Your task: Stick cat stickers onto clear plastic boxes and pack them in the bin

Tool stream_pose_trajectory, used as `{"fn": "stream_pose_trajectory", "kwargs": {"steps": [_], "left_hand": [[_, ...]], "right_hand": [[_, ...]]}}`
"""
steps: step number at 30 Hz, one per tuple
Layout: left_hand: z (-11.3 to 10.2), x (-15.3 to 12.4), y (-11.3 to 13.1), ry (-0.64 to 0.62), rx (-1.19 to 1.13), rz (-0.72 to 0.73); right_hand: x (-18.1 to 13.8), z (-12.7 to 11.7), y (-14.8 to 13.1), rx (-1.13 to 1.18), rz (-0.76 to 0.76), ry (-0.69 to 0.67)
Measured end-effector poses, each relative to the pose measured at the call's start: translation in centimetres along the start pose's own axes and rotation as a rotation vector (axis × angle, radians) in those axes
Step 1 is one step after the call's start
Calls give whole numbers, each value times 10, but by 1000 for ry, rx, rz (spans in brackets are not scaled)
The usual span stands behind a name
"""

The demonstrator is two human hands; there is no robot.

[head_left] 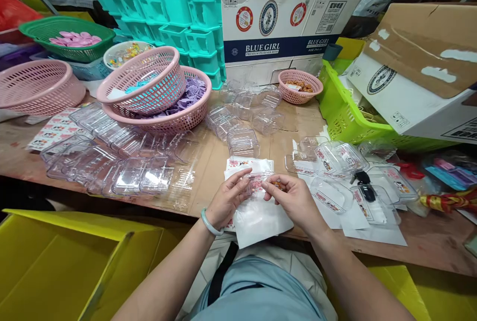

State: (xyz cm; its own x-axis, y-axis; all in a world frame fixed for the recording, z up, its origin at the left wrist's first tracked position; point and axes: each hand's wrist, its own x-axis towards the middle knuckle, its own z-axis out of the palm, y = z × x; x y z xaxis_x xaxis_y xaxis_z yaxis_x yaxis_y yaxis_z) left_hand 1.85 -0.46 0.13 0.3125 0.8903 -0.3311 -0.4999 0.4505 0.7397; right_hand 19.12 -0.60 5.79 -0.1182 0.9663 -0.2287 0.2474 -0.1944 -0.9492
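My left hand (pixel 228 198), with a pale bangle on the wrist, is closed on the near-left edge of a small clear plastic piece (pixel 255 178). Red print shows on or through this piece. My right hand (pixel 292 197) pinches at the piece's right side, thumb against forefinger; a bit of orange-brown shows by its fingers. Under both hands lies a stack of white sticker sheets (pixel 263 224) with red print. Just beyond them stands a clear plastic case (pixel 243 143). To the right, clear cases with stickers (pixel 331 195) rest on white backing paper.
Rows of clear plastic cases (pixel 126 174) spread to the left. Behind them sit stacked pink baskets (pixel 194 112) of purple and blue pieces. A small pink basket (pixel 288 93), a green crate (pixel 341 117), teal bins (pixel 203 42) and beer cartons (pixel 268 62) line the back.
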Motion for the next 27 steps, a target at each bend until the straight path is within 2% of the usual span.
{"fn": "stream_pose_trajectory", "kwargs": {"steps": [4, 7, 10, 13, 16, 18, 22, 24, 25, 26, 27], "left_hand": [[2, -2, 1, 5, 10, 0], [7, -3, 0, 19, 72, 24], [9, -2, -3, 48, 141, 85], [10, -1, -5, 108, 128, 109], [13, -4, -2, 135, 114, 123], [18, -7, 1, 94, 140, 151], [27, -14, 5, -90, 196, 165], [27, -16, 7, -204, 208, 128], [24, -15, 8, -237, 226, 108], [20, -14, 9, -232, 269, 100], [14, -11, 12, -177, 348, 121]], "right_hand": [[-1, 2, 1, -72, -9, 15], [-5, 9, 3, -209, -48, 82], [-6, 12, 9, -413, -163, 197], [-2, 2, 19, -580, -244, 394], [3, -13, 28, -501, -240, 552], [2, -16, 28, -359, -227, 484], [-12, -19, 23, -98, -148, 8], [-23, -31, 23, -51, -156, -143], [-28, -42, 24, -57, -179, -126], [-33, -57, 27, -77, -216, -37], [-36, -76, 32, -108, -265, 121]]}}
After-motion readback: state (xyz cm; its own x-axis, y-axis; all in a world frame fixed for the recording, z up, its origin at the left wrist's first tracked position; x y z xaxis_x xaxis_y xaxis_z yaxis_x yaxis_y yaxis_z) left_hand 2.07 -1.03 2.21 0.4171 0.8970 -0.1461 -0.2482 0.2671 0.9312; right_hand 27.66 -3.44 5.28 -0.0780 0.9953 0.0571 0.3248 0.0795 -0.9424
